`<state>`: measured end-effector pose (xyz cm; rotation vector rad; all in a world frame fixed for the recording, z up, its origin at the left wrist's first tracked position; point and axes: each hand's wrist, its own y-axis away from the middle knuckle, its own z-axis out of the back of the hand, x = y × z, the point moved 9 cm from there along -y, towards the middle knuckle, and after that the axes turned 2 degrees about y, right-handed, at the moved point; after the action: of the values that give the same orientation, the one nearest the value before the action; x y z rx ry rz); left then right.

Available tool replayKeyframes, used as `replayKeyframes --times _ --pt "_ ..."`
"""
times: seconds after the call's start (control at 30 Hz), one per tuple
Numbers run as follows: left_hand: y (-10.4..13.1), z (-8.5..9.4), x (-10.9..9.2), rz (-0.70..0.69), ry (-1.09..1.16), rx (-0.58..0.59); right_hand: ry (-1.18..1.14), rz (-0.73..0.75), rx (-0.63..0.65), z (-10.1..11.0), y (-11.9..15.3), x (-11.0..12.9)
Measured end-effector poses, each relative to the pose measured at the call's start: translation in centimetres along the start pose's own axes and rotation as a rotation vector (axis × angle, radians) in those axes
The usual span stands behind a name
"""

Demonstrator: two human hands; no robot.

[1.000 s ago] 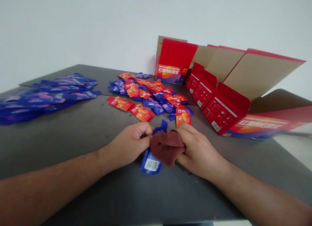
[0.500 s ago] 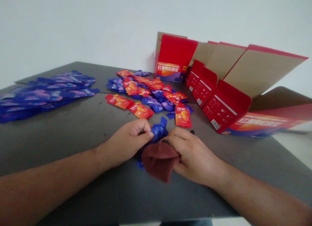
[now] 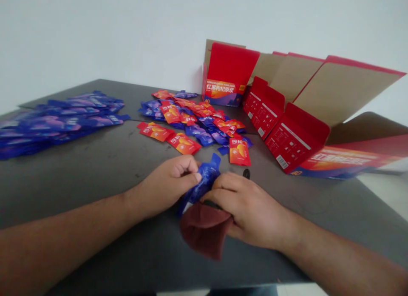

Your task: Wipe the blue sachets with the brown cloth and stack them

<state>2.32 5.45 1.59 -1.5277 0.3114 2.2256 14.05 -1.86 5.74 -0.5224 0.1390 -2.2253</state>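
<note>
Near the front of the dark table, my left hand (image 3: 174,179) pinches the upper left edge of a blue pouch (image 3: 204,177). The pouch lies tilted, its narrow spout end pointing away from me. My right hand (image 3: 247,204) is closed on a brown cloth (image 3: 205,230), which hangs folded over the pouch's lower right part. A small black item (image 3: 246,173) shows just beyond my right knuckles; what it belongs to is hidden.
A heap of blue pouches (image 3: 60,121) lies at the left. Red sachets (image 3: 183,143) and blue pouches are mixed in the middle. Open red cartons (image 3: 296,138) stand at the right and back, beside the table (image 3: 127,253) edge.
My right hand and the brown cloth have moved down toward me along the blue pouch, baring more of it. My left hand stays in nearly the same place.
</note>
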Motion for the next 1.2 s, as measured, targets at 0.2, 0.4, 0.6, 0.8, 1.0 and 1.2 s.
replayKeyframes --times 0.2,0.4,0.6,0.8,1.0,1.2 --pt "0.1 -0.7 0.7 0.073 0.067 0.037 0.127 -0.286 -0.244 2.8 0.8 -3.7" --pt "0.0 -0.2 -0.4 -0.003 0.012 0.004 0.009 -0.063 -0.057 0.5 0.1 -0.8" --pt "0.2 -0.6 0.0 0.052 0.076 0.025 0.097 -0.246 -0.19 2.2 0.7 -2.9" --pt "0.2 -0.3 -0.3 0.016 0.046 0.011 0.024 -0.117 -0.077 0.8 0.2 -1.3" --pt "0.2 -0.5 -0.2 0.038 0.06 0.025 0.071 -0.191 -0.135 1.6 0.4 -2.2" --pt "0.2 -0.6 -0.1 0.044 0.084 0.01 0.055 -0.224 -0.165 1.6 0.3 -2.9"
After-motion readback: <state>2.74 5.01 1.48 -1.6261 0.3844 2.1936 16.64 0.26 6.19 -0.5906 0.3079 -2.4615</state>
